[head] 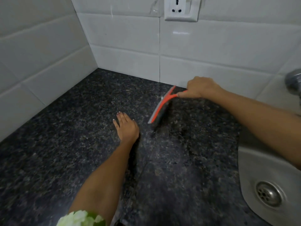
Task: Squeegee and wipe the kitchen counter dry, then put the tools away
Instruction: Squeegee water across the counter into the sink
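An orange squeegee (160, 106) with a grey blade rests its edge on the dark speckled granite counter (65, 144), near the back wall. My right hand (199, 88) is closed around its handle, reaching in from the right. My left hand (126, 127) lies flat on the counter with fingers together and holds nothing, just left of the blade's near end. The stone right of the blade looks darker and wet.
White tiled walls (130, 51) meet in a corner at the back left. A wall socket (180, 9) sits above. A steel sink (267, 178) with a drain lies at the right, and a tap (294, 82) above it. A green-white sleeve (81, 218) shows at the bottom.
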